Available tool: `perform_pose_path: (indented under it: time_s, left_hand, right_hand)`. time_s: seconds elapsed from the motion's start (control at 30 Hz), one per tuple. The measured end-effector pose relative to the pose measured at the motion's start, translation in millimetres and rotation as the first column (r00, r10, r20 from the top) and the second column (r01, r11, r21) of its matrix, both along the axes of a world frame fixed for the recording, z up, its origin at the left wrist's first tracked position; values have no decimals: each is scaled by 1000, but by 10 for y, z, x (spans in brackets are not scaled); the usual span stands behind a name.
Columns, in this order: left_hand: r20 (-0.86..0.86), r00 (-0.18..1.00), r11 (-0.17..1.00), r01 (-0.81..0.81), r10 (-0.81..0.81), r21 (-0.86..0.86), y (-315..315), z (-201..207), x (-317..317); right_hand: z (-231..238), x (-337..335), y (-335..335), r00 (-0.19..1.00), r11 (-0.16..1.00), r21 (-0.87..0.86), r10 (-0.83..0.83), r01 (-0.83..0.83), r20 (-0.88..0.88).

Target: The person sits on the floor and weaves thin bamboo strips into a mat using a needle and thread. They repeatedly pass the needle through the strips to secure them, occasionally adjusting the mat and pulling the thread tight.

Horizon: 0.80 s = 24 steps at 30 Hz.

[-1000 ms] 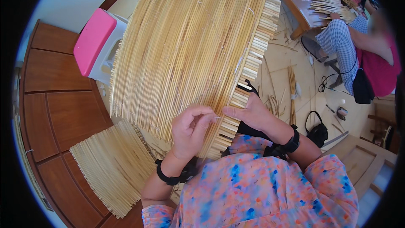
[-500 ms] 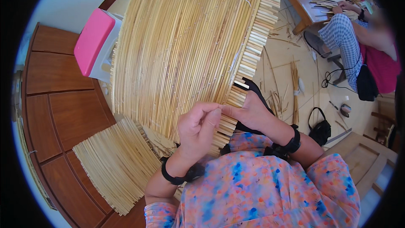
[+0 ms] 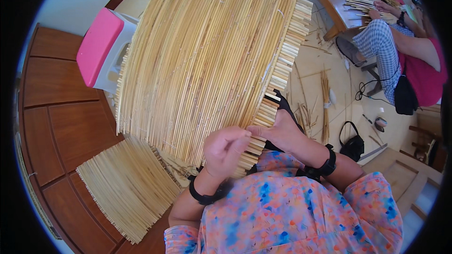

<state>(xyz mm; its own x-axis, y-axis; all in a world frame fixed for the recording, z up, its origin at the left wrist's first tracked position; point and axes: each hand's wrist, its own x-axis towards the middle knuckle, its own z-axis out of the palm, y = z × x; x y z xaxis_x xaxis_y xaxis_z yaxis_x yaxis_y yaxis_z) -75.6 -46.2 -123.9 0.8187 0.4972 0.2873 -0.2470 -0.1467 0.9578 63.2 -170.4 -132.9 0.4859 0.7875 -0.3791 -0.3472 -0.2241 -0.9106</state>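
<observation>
A large mat of thin straw-coloured reed stalks (image 3: 197, 70) lies in front of me, tilted up toward the far side. White thread ends stick out of its face, and the stalks' cut ends line its right edge. My right hand (image 3: 281, 134) grips that edge near the mat's lower right corner, thumb on top and the other fingers hidden beneath. Just left of it, my left hand (image 3: 226, 151) is closed in a pinch above the mat, its fingertips close to my right thumb. Whatever it pinches is too small to make out.
A smaller reed mat (image 3: 129, 183) rests on brown wooden panels (image 3: 61, 84) at left, near a pink-topped stool (image 3: 100, 47). Loose stalks, a tied bundle (image 3: 325, 108) and a black bag (image 3: 353, 142) lie on the floor. At upper right, another person (image 3: 423, 66) handles stalks at a table (image 3: 325, 0).
My left hand has shifted slightly down and right, with its fingers still pinched. The large mat appears a little lower, so its far edge now shows. My right hand keeps its hold.
</observation>
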Motion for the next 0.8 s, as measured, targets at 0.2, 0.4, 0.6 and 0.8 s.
perform_pose_path:
  time_s: [0.2, 0.4, 0.6, 0.8]
  left_hand:
    - [161, 981, 893, 28, -111, 448, -33, 110, 130]
    - [161, 971, 834, 58, -174, 549, -112, 73, 128]
    - [124, 983, 846, 49, -135, 531, -104, 107, 90]
    - [-262, 953, 839, 13, 154, 543, -92, 384, -193]
  right_hand:
    - [112, -4, 1, 1000, 999, -33, -8, 8, -23]
    - [45, 15, -34, 1000, 1000, 14, 14, -14, -19]
    - [17, -18, -45, 999, 997, 75, -7, 10, -38]
    - [24, -33, -56, 998, 996, 78, 33, -37, 57]
